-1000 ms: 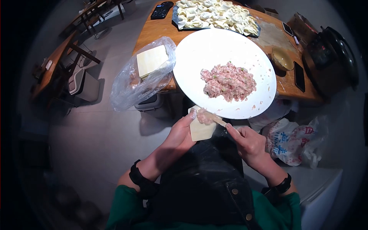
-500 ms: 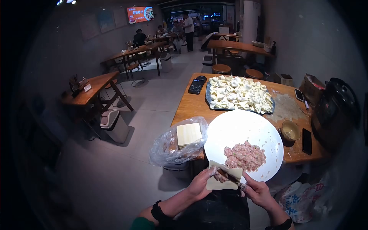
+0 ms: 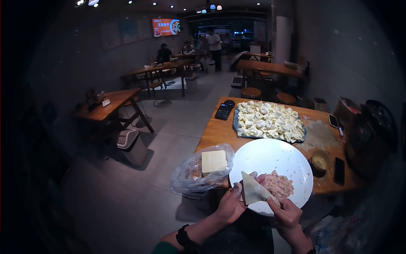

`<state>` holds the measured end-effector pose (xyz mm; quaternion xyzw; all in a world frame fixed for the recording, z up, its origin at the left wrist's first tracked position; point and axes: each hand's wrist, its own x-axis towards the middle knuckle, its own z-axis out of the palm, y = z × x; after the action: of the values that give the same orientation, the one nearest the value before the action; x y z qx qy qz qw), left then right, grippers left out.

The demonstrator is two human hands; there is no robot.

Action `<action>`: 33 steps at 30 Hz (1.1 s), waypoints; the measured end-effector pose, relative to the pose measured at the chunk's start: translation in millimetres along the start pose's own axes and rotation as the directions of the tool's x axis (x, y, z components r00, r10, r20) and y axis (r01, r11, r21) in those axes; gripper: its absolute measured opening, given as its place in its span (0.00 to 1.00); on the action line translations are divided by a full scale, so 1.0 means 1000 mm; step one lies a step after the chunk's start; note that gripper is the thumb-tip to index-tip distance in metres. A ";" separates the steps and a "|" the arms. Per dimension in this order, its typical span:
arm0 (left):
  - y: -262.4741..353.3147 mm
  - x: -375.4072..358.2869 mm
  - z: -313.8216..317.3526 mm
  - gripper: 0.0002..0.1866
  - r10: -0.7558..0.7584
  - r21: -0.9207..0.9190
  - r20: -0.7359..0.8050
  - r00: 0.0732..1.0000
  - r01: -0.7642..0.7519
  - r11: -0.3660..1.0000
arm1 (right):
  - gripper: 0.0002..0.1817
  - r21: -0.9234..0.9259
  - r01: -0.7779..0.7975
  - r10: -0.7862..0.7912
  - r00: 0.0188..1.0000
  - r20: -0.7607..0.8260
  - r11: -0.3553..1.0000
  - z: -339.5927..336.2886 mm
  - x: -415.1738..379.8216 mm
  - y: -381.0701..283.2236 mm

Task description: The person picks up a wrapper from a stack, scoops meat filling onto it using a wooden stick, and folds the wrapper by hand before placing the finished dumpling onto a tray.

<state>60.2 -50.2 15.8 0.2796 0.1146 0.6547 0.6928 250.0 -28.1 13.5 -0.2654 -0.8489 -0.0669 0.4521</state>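
Hands, left (image 3: 230,203) and right (image 3: 287,213), raised together, pinch a folded wrapper (image 3: 253,191) between fingertips.

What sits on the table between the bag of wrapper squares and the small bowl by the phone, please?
The large white plate with minced filling lies between the bag and the bowl, as the head view shows.

No text can be read with certainty

A bright screen (image 3: 166,26) hangs on the wall in the upper left of the frame; it shows some characters, but they are too small and blurred to read. The dark calculator (image 3: 224,110) on the wooden table (image 3: 220,131), near the center, has keys with no readable numbers.
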 end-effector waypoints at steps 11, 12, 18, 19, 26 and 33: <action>-0.015 0.017 -0.012 0.23 -0.018 0.192 -0.258 0.966 0.069 0.979 | 0.20 0.069 -0.233 0.225 0.968 0.109 0.970 0.007 -0.029 0.004; -0.013 0.019 -0.015 0.23 -0.022 0.189 -0.260 0.965 0.073 0.979 | 0.20 0.067 -0.237 0.229 0.967 0.112 0.969 0.001 -0.034 0.011; 0.005 0.026 -0.032 0.22 0.031 0.140 -0.357 0.934 0.020 0.990 | 0.18 -0.174 -0.375 0.396 0.912 0.108 0.911 -0.057 -0.050 0.094; 0.005 0.027 -0.032 0.22 0.017 0.137 -0.370 0.929 0.036 0.990 | 0.18 -0.253 -0.382 0.404 0.914 0.039 0.889 -0.065 -0.052 0.120; -0.010 0.026 -0.045 0.19 -0.037 0.244 -0.341 0.939 0.127 0.962 | 0.10 -0.669 -0.207 0.407 0.900 0.156 0.714 -0.092 -0.045 0.249; -0.014 0.027 -0.051 0.18 -0.048 0.464 -0.289 0.956 0.183 0.867 | 0.05 -0.579 -0.316 0.481 0.863 0.153 0.752 -0.079 -0.018 0.241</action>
<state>48.6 -11.6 -28.3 0.3461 0.3843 0.5936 0.6166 439.5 141.9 14.3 -0.5643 -0.7755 -0.1617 0.2325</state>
